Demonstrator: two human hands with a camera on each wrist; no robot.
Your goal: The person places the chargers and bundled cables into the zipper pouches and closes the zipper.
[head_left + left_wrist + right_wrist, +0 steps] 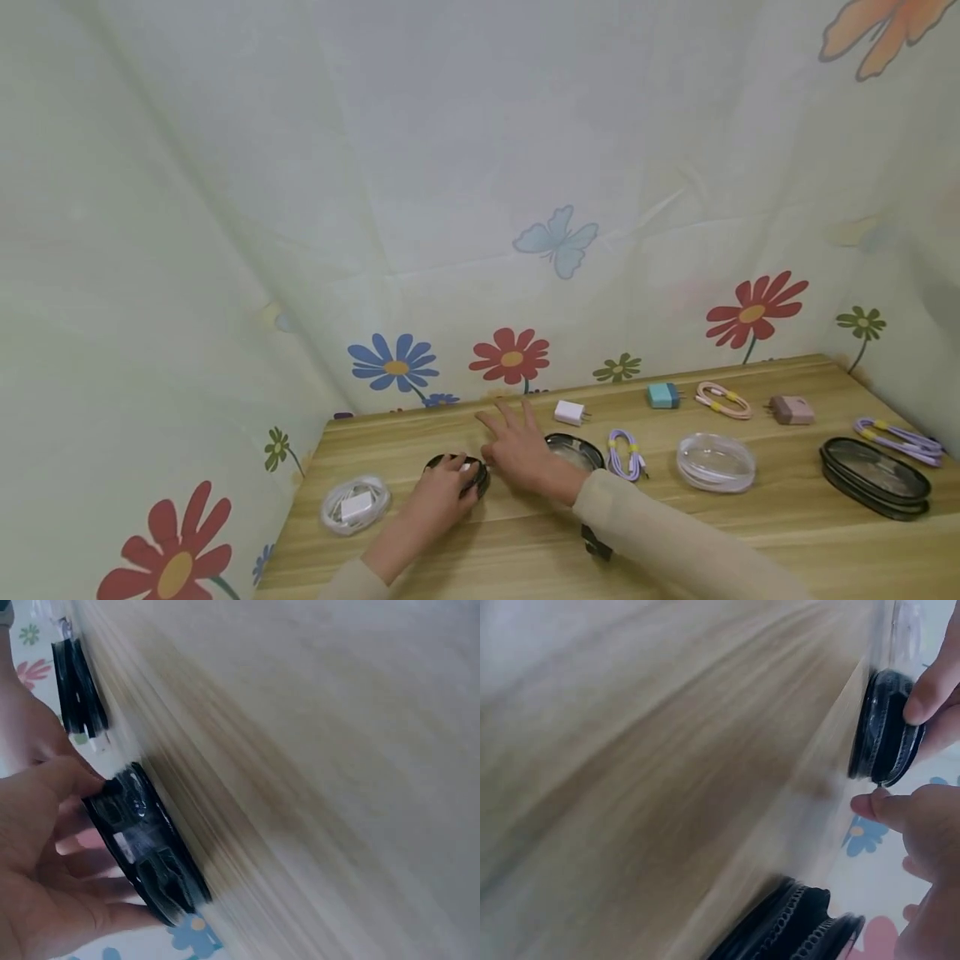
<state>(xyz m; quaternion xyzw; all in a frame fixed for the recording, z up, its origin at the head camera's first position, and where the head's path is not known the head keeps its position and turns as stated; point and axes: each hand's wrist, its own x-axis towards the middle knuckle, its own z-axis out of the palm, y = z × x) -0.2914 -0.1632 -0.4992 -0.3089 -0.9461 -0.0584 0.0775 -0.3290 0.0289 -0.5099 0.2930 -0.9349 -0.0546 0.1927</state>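
Note:
A small black zip pouch (480, 480) with a clear window lies on the table, something whitish showing inside. My left hand (444, 492) grips it from above; in the left wrist view, thumb and fingers hold opposite edges of the pouch (150, 844). My right hand (519, 450) is at its right side, its other fingers spread. In the right wrist view, thumb and forefinger pinch a tiny zipper pull (880, 787) at the edge of the pouch (885, 727). Beside the right wrist lies another black pouch (581, 450); its zipper teeth stand apart in the right wrist view.
Left on the table is a clear pouch (375, 500) with a white charger. Behind lies a white charger plug (570, 412). Rightward are a purple cable (625, 457), blue plug (663, 396), pink cable (723, 402), pink plug (792, 409), clear pouch (716, 463) and black pouch (876, 478).

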